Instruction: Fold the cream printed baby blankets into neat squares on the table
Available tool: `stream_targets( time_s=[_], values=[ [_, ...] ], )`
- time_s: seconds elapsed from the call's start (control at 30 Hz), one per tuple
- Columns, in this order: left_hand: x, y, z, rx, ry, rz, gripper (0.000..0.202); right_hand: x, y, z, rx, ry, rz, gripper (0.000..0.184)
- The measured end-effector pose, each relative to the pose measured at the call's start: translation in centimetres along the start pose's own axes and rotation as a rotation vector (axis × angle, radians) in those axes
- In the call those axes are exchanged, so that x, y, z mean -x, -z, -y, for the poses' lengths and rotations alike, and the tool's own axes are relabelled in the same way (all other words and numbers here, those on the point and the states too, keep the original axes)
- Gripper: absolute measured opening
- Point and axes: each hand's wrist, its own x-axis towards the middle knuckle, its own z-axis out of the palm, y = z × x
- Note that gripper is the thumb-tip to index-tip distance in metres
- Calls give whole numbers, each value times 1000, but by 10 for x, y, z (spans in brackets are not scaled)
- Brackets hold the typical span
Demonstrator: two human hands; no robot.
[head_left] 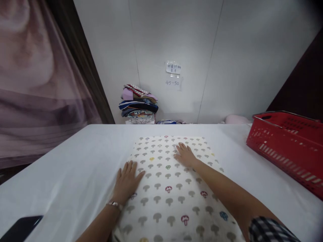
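A white cloth printed with grey and coloured mushrooms lies spread over the table, running down to the near edge of the view. My left hand rests flat at the cloth's left edge, fingers spread, with a bracelet on the wrist. Farther forward, my right hand lies palm down on the upper right part of the cloth, its fingers apart. Neither hand grips anything. The near end of the cloth runs out of view.
A red plastic basket stands on the white table at the right. A dark flat object lies at the near left. Folded clothes are piled behind the table, by a wall with paper signs. A curtain hangs left.
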Motion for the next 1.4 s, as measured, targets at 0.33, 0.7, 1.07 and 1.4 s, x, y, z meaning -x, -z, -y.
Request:
stream_targets(
  time_s=[0.33,0.7,1.07,1.4],
  values=[
    [4,-4,4,-54,-27,-22,67,-75,3,-34,40,-20,19,66],
    [6,-24,12,-18,-76,-180,69,-99,-6,-3,43,16,21,76],
    [7,-19,9,-33,-67,-171,68,-121,-9,37,-44,183,111,77],
    [6,-22,10,-20,-90,-200,70,-79,-6,-84,86,-221,-43,75]
  ],
)
